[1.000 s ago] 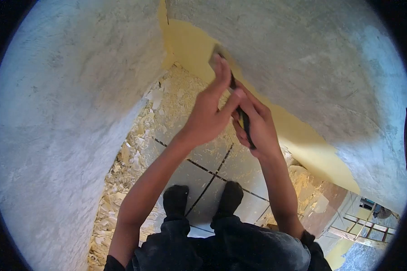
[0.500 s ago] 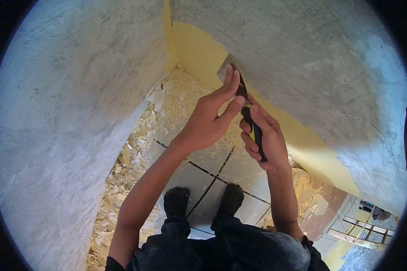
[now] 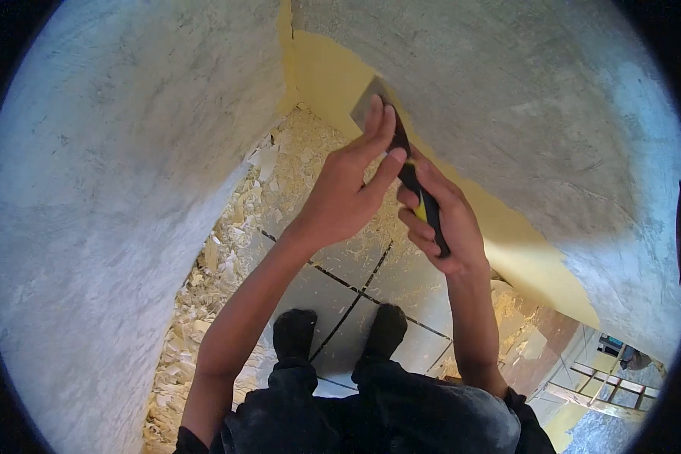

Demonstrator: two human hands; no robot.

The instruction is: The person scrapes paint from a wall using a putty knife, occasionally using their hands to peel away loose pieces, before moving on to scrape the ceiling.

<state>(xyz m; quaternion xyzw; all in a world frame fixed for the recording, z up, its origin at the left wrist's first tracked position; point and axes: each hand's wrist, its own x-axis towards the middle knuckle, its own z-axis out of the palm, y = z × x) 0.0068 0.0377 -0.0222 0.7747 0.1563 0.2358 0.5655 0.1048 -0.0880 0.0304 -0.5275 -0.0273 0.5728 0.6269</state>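
Observation:
A scraper with a black-and-yellow handle point(image 3: 430, 204) is wrapped in the fingers of my right hand point(image 3: 458, 219). Its wide metal blade point(image 3: 368, 95) lies against the yellow strip of paint point(image 3: 333, 72) low on the right wall, near the corner. My left hand point(image 3: 344, 185) rests stretched fingers flat on the blade, with its thumb apart near the neck of the scraper. The blade's far edge touches or nearly touches the wall; the exact contact is hard to make out.
Grey scraped walls stand close on the left point(image 3: 129, 174) and on the right point(image 3: 522, 113). Pale paint flakes point(image 3: 197, 333) pile along the left wall's foot. My feet point(image 3: 295, 333) stand on grey floor tiles point(image 3: 348, 318). A wooden ladder-like frame point(image 3: 605, 390) is at the lower right.
Both hands and the scraper have shifted a little up and left along the yellow strip, toward the corner. The grip on the handle looks unchanged.

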